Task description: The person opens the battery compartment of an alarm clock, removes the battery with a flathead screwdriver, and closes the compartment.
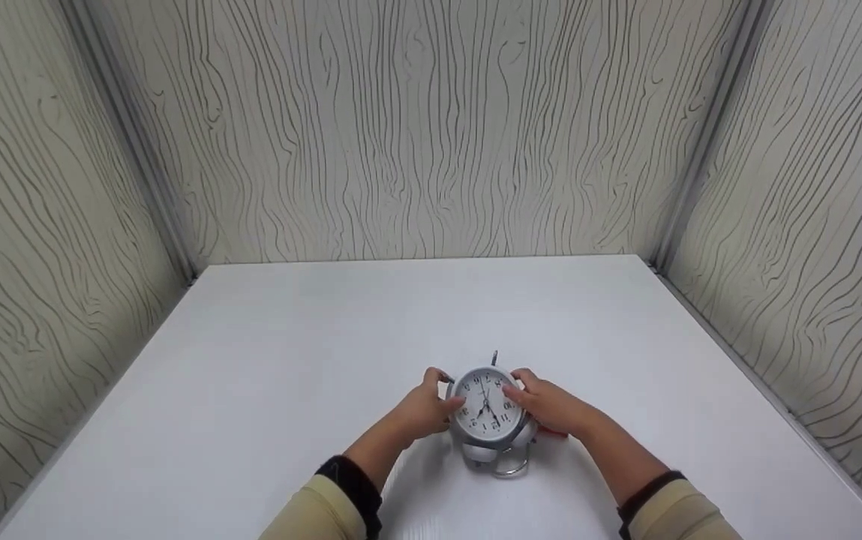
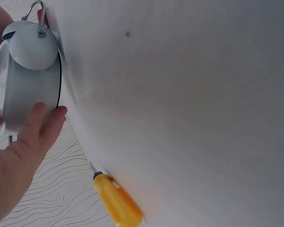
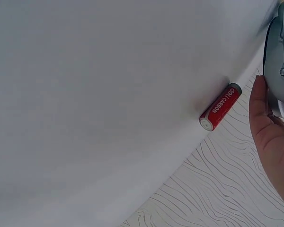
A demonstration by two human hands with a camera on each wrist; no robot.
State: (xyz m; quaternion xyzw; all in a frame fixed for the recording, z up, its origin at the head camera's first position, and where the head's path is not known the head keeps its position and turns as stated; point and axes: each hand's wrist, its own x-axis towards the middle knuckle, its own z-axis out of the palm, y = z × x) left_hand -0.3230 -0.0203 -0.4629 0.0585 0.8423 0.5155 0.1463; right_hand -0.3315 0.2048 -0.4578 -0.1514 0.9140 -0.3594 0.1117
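Observation:
A silver-grey twin-bell alarm clock (image 1: 486, 405) is held between both hands, its dial facing up toward the head camera. The 12 and the bells point toward the person, so the dial is upside down in the head view. My left hand (image 1: 423, 411) grips one side of the case, thumb over the dial's rim. On the other side my right hand (image 1: 551, 403) grips it the same way. The left wrist view shows a bell (image 2: 34, 46) and the wire handle. In the right wrist view a red battery (image 3: 221, 107) lies on the table near the right hand.
A screwdriver (image 2: 116, 199) with a yellow handle lies on the table in the left wrist view; I cannot make it out in the head view. The white tabletop (image 1: 310, 337) meets wood-patterned panels (image 1: 415, 135) at the back and both sides.

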